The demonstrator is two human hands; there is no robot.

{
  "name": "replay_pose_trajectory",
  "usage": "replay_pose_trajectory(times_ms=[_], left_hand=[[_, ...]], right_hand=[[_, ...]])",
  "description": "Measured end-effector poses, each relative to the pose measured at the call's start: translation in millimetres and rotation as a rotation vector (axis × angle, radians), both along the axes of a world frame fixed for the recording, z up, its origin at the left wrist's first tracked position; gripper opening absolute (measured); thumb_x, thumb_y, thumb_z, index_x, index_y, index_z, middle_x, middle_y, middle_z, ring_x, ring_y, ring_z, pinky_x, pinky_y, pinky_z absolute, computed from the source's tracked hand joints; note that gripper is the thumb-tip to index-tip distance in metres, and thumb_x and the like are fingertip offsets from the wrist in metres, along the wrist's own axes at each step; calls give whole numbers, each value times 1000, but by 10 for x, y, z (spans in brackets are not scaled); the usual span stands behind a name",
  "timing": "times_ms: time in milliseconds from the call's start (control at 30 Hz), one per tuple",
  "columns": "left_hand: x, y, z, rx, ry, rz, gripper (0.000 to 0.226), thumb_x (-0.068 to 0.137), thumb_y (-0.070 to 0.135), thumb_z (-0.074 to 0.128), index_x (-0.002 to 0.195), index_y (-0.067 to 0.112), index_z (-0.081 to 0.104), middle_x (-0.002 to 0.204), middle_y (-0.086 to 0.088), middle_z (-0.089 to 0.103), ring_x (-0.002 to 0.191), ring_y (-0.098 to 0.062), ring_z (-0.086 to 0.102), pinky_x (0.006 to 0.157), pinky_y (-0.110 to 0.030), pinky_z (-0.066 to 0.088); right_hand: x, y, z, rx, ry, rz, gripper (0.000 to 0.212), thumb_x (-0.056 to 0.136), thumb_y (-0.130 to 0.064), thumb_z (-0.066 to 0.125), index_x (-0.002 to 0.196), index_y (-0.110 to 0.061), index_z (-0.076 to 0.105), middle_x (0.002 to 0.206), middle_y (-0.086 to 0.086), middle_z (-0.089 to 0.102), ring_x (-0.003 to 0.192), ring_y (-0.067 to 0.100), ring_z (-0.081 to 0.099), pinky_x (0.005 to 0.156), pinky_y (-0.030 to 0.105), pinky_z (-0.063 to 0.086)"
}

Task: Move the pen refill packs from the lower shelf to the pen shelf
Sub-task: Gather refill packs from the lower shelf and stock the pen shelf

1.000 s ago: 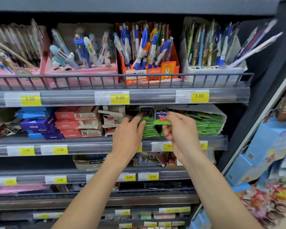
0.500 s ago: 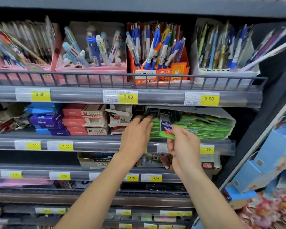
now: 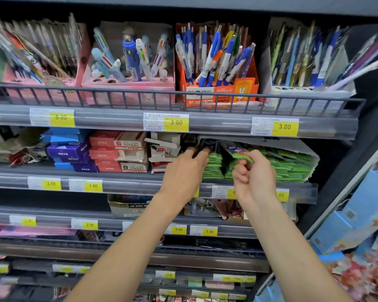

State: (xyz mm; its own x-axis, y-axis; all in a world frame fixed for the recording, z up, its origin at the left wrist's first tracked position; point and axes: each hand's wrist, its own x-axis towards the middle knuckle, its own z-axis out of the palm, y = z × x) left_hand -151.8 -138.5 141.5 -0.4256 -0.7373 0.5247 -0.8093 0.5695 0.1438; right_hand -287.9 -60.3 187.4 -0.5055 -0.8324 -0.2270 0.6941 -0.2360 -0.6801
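- Right hand [image 3: 254, 177] pinches one pen refill pack [image 3: 238, 151] by its green lower edge, thumb and curled fingers closed on it.
- Held pack sits just above and left of that hand, long axis tilted up toward the upper left, top end near the underside of the pen shelf [image 3: 172, 123].
- Left hand [image 3: 183, 173] has straight fingers, tips touching the row of green refill packs [image 3: 271, 166] on the lower shelf [image 3: 127, 182]; it grips nothing.
- Judgement: the right hand is the nearer; lift runs straight up over the wire rail.
- Pack appearance: flat, glossy sleeve, green band, dark printed panel; print is blurred.
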Motion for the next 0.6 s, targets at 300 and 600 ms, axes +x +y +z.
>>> replay_pose_trajectory(times_ms=[300,600], left_hand=[[-22,64,7,-28,32,-28,35,111,28,47,143,17,59,106,-14,65,79,-39,65,53,-41,45],[-57,27,17,87,211,-90,37,107,15,53,143,11,62,120,-19,67,98,-43,66,77,-51,55]], right_hand=[[115,-89,-91,-41,37,30,13,96,0,52,84,-4,56,56,1,50,43,9,38,35,19,23],[186,-145,-64,147,581,36,23,96,-4,56,76,-7,66,54,0,48,44,10,41,39,21,28]])
